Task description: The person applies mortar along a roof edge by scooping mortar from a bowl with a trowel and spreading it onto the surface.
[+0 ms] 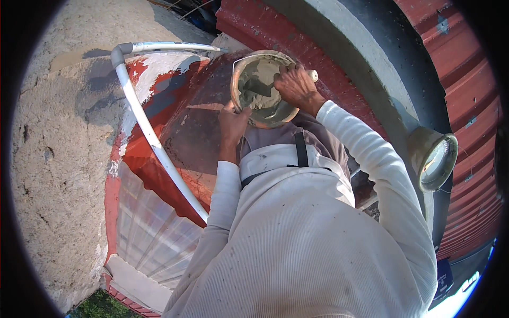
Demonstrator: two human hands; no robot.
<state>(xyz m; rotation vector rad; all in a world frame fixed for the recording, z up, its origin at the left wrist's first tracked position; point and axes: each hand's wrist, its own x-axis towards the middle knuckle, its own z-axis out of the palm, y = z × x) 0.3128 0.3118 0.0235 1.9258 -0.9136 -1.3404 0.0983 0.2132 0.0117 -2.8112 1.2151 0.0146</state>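
Observation:
A round bucket [238, 85] smeared with wet grey mortar [265, 71] is in front of my body, its mouth facing up toward me. My left hand [234, 125] grips the near left part of its rim, thumb over the edge. Over the far right of the rim, my right hand [298, 88] is closed around a trowel; the pale end of the trowel's handle [314, 75] sticks out to the right of the fist. The trowel's dark blade [254, 87] lies against the mortar inside, and its outline is hard to separate from the mix.
A second bucket [419, 159] with pale liquid stands at right on a grey concrete ledge [366, 50]. Red corrugated roofing [472, 106] lies beyond it. At left, a white pipe [148, 130] with a grey elbow [120, 53] crosses before a rough wall [63, 143]. Translucent sheeting [151, 217] is below.

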